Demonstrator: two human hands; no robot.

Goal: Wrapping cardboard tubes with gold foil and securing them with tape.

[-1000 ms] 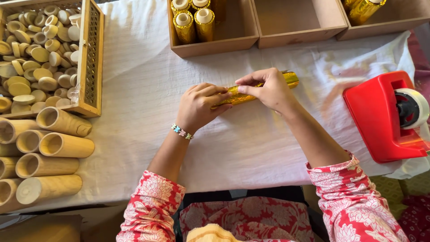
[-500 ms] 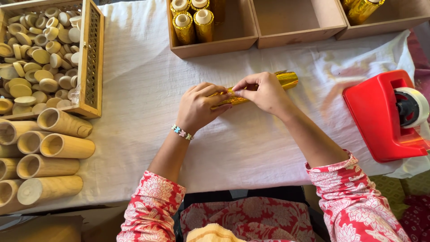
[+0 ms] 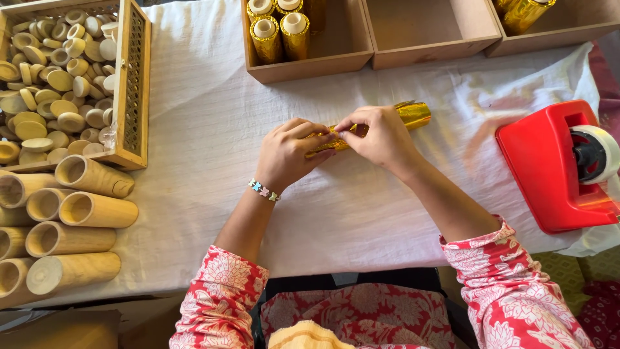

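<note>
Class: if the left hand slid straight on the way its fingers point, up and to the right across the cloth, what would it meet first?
The gold tube it already grips with the left hand; beyond that, probably the middle box.

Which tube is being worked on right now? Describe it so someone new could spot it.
Look at the middle of the white cloth, just below the wooden boxes. The gold tube lies there on its side, held by the left hand and right hand. Unlike the gold tubes standing in boxes or the bare wooden tubes at left, it lies alone.

Gold-foil tube (image 3: 413,115) lies sideways on white cloth; mid part hidden by hands.
</note>
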